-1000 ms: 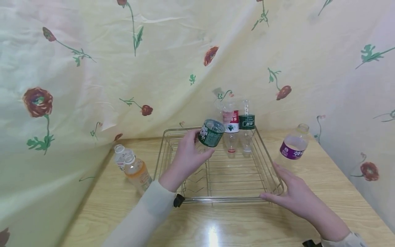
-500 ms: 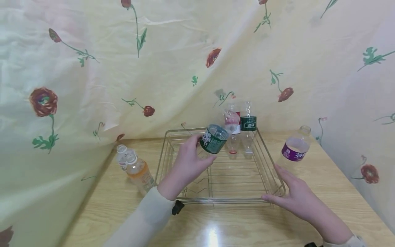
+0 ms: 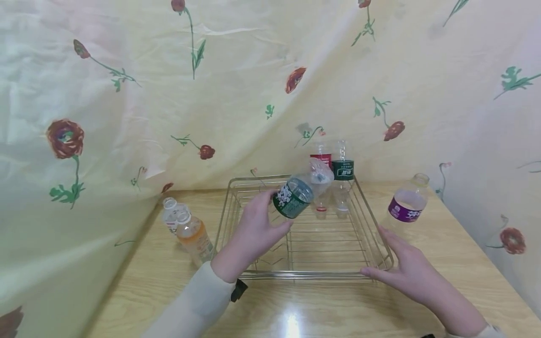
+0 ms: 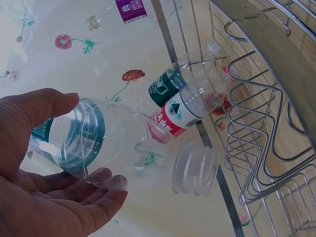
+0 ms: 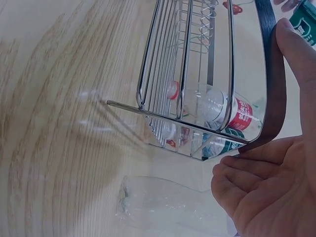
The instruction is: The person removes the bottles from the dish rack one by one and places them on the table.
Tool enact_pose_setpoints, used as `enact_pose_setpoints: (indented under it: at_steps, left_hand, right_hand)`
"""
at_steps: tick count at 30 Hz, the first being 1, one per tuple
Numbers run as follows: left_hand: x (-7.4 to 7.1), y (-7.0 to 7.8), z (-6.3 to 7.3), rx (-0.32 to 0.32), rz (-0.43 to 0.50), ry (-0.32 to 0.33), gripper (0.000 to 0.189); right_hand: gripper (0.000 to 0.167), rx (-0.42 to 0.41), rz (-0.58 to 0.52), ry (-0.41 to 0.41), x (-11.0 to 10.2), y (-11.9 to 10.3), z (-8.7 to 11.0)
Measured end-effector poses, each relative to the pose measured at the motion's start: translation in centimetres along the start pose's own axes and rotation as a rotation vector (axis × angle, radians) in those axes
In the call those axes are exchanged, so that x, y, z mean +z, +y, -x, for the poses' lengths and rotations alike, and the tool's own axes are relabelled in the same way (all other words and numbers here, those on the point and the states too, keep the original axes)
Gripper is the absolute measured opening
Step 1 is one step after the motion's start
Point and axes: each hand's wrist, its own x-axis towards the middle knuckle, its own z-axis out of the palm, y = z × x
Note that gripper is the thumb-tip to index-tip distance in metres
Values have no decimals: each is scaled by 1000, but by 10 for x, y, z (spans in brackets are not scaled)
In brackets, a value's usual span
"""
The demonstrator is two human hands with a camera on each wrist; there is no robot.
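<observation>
My left hand [image 3: 259, 223] grips a clear plastic bottle with a green label [image 3: 290, 199], thumb on one side and fingers on the other. The bottle tilts over the wire dish rack [image 3: 289, 273], its uncapped neck pointing down in the left wrist view. My right hand [image 3: 407, 270] holds the rack's near right corner, thumb on the front rim and fingers at the right side. At the rack's back, a bottle with a red and white label [image 4: 177, 116] and a green-labelled bottle [image 3: 343, 170] stand upside down, caps at the bottom.
Just right of the rack stands an uncapped bottle with a purple label [image 3: 405, 209]. On the left are an orange-banded bottle [image 3: 195, 237] and a clear bottle [image 3: 171, 213] behind it. Flowered cloth [image 3: 236, 103] hangs behind the wooden table [image 3: 329, 310].
The held bottle has swung so its clear end moves right and down, in front of the red-labelled bottle. The left hand stays over the rack; the right hand keeps its place on the corner.
</observation>
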Motion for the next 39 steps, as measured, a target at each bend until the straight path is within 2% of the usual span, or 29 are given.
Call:
enact_pose_setpoints:
  at_steps: [6, 12, 18, 24, 39]
  left_hand:
    - [-3, 0, 3, 43, -36, 6, 64]
    - [-7, 1, 7, 44, -52, -10, 66]
    - [-10, 0, 13, 18, -81, -39, 66]
    - [-10, -1, 15, 42, -109, -52, 66]
    - [-16, -1, 24, 57, -145, -59, 72]
  right_hand:
    - [115, -17, 6, 21, 0, 0, 1]
    - [115, 0, 13, 17, -1, -4, 3]
    - [114, 9, 42, 31, -1, -8, 3]
    - [116, 15, 49, 29, -2, -12, 5]
    - [114, -64, 63, 98, -6, -39, 5]
